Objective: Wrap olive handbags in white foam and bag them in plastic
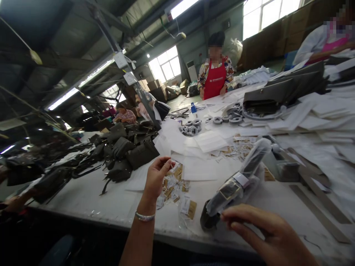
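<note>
Hovering closest to me on the feed, the right hand (pixel 257 225) has its thumb and forefinger curled near each other, right by the lower end of a long dark piece partly wrapped in clear, crinkly plastic (pixel 226 194). I honestly can't tell if the fingers have hold of it or just sit in front. That wrapped piece lies at a slant on the long whitish bench (pixel 91 199), between my two hands, more to the right.

The left hand (pixel 156 177), with a silver-coloured bangle (pixel 145 216) on its wrist, has thumb and index pinched together over a loose heap of small brown-and-white card tags (pixel 173 186). Could be something thin in that pinch, too small for me to say. One brown-and-white tag (pixel 188 207) lies apart, nearer the bench edge.

Off to the right are some flat grey-brown strips (pixel 318 214). Past the hands I've got thin white sheets (pixel 210 140), a big pile of dark bags (pixel 124 151) on the left, and grey wrapped rings (pixel 191 128) further back. Way beyond those, a person in a red apron (pixel 215 81) stands at the far side.
</note>
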Motion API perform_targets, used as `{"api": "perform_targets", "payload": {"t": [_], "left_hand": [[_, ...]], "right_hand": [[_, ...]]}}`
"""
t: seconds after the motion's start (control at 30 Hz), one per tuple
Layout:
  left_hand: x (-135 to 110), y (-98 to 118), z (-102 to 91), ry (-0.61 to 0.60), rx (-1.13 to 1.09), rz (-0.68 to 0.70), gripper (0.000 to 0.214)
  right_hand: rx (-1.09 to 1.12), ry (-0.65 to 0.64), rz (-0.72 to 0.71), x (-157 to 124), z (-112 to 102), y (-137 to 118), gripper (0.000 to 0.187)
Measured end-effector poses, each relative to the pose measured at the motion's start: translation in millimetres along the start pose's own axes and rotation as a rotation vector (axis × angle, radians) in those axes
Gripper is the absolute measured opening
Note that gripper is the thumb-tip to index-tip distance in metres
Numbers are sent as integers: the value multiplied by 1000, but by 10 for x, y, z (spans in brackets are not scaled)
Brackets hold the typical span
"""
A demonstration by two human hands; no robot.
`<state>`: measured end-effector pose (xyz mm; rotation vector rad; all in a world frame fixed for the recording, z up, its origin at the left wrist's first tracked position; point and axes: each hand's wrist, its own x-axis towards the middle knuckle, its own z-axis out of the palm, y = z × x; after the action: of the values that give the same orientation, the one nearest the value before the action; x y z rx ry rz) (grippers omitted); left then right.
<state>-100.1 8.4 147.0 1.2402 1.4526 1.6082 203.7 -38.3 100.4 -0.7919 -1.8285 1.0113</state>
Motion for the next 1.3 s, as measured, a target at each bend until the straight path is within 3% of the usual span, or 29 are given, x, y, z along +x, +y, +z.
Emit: {"api": "perform_targets", "payload": {"t": [0.27,0.4,0.6,0.7,0.87,0.97,1.1,1.2,1.3], "left_hand": [[-329,705,497,-217,-224,23,25],[-480,848,696,-313,-301,46,23],[-537,707,870,-349,-353,24,22],[-562,594,953,-412,-262,35,33],[-664,506,1054,-588,-65,100,50],[-716,465,1107,-564,51,91,44],[-737,378,1163,-524,-8,27,35],[-767,355,1158,-556,-17,32,34],[-818,410,1081,-640,110,69,36]], "right_hand": [[35,268,-99,447,152,-281,46],[138,232,22,474,157,-319,27],[535,218,217,352,57,-308,30],[709,224,310,299,24,-269,34],[569,275,269,243,-9,-184,30],[379,329,191,209,-22,-145,26],[259,347,132,154,-26,-116,21],[353,348,171,124,-23,-117,21],[642,312,287,91,-36,-120,25]]}}
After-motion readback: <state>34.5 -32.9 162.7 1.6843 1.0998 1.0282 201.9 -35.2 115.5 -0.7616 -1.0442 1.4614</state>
